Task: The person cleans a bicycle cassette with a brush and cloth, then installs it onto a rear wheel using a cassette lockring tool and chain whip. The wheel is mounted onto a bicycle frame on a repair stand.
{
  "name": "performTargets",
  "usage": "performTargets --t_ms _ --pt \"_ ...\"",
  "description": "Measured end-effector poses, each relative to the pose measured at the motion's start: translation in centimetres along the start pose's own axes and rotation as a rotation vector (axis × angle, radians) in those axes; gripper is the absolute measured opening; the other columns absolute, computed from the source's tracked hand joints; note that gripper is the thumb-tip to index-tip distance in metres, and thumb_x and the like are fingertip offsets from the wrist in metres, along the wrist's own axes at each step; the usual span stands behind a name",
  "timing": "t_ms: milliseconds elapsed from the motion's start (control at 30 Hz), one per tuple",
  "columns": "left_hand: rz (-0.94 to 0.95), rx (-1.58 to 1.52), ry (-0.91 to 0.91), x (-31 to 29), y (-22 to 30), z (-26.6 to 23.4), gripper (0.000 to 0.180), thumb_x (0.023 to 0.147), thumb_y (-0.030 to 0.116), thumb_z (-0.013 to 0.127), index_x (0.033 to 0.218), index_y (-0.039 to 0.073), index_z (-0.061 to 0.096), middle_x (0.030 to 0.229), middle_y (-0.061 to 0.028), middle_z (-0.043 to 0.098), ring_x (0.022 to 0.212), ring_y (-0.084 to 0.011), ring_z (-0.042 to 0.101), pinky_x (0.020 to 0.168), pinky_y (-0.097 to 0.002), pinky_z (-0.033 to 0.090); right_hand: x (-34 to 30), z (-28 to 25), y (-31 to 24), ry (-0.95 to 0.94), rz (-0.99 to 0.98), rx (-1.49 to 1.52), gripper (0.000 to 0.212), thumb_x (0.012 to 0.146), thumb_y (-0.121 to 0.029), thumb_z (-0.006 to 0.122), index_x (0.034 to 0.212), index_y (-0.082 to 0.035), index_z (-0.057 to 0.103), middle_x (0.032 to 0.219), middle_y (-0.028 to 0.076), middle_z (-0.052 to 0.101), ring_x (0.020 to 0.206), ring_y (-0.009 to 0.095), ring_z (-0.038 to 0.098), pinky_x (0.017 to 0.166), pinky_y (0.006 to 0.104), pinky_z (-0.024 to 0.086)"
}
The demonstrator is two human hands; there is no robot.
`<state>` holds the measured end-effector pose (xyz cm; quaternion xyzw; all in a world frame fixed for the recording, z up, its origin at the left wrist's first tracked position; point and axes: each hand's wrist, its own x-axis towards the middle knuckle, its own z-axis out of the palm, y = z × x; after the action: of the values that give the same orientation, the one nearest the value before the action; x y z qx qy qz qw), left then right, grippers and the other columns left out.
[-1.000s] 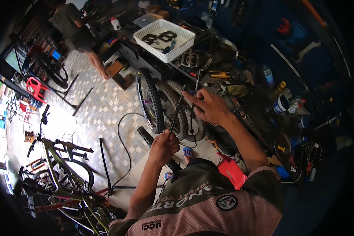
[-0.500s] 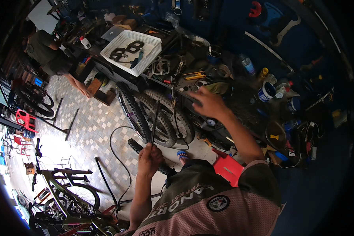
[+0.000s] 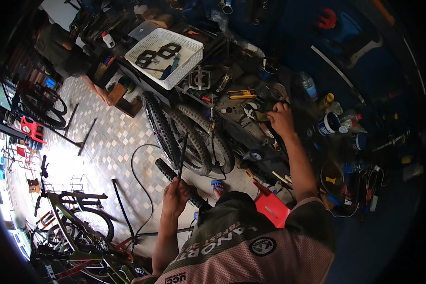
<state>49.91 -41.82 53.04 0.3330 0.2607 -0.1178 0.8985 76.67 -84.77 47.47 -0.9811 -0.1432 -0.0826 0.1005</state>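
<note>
My left hand (image 3: 176, 197) is closed around a slim black rod (image 3: 182, 154), which points up and away in front of the bicycle tyres. Over the workbench, my right hand (image 3: 282, 120) has its fingers bent and pinched on the edge of an olive-green cloth (image 3: 259, 115). Beside that cloth lies a metal tool (image 3: 247, 110), its kind hard to make out. A yellow-handled tool (image 3: 241, 94) and a bicycle pedal (image 3: 200, 79) lie farther left on the bench.
A white basket (image 3: 197, 51) holds pedals and tools. Several bicycle wheels (image 3: 194, 142) lean against the bench. A red plastic stool (image 3: 273, 208) stands by my right side. Bicycles (image 3: 73, 232) fill the lower left. Another person (image 3: 57, 49) bends at the far left.
My right hand has reached farther over the bench and closed on the olive-green cloth, which now looks bunched. My left hand stays around the rod, with slight movement. The view has shifted a little.
</note>
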Motion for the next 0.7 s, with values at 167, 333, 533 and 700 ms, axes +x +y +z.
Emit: performTargets --t_ms 167,333,533,700 --pt "0.037 0.013 0.041 0.3 0.0 0.0 0.033 0.109 0.037 0.056 0.09 0.009 0.058 0.076 0.0017 0.049 0.07 -0.0135 0.049 0.064 -0.0284 0.043 0.7 0.3 -0.3 0.061 0.048 -0.02 0.016 0.081 -0.019 0.082 0.095 -0.015 0.079 0.101 0.005 0.054 0.106 0.027 0.051 0.088 0.0433 0.043" --pt "0.082 0.0 0.109 -1.9 1.1 -1.3 0.034 0.108 0.037 0.057 0.089 0.01 0.058 0.076 0.0007 0.051 0.069 -0.0136 0.05 0.062 -0.0289 0.042 0.8 -0.6 -1.1 0.181 0.124 -0.022 0.023 0.078 -0.024 0.087 0.089 -0.012 0.071 0.103 0.007 0.055 0.111 0.031 0.052 0.092 0.0473 0.043" --pt "0.183 -0.045 0.286 -7.7 0.3 -6.0 0.032 0.109 0.036 0.055 0.09 0.011 0.058 0.073 0.0014 0.049 0.067 -0.0129 0.049 0.06 -0.028 0.041 1.3 -3.9 -3.3 0.166 0.233 -0.19 0.036 0.077 -0.037 0.088 0.088 -0.01 0.066 0.109 0.011 0.059 0.115 0.036 0.054 0.093 0.0529 0.045" --pt "0.276 -0.081 0.514 -16.7 -3.2 -15.7 0.035 0.108 0.037 0.056 0.089 0.008 0.058 0.075 -0.0007 0.05 0.067 -0.0131 0.049 0.06 -0.0289 0.042 -1.5 -6.8 -17.9 0.381 -0.001 0.099 0.056 0.078 -0.052 0.087 0.103 -0.009 0.061 0.111 0.015 0.059 0.107 0.039 0.057 0.091 0.0523 0.045"
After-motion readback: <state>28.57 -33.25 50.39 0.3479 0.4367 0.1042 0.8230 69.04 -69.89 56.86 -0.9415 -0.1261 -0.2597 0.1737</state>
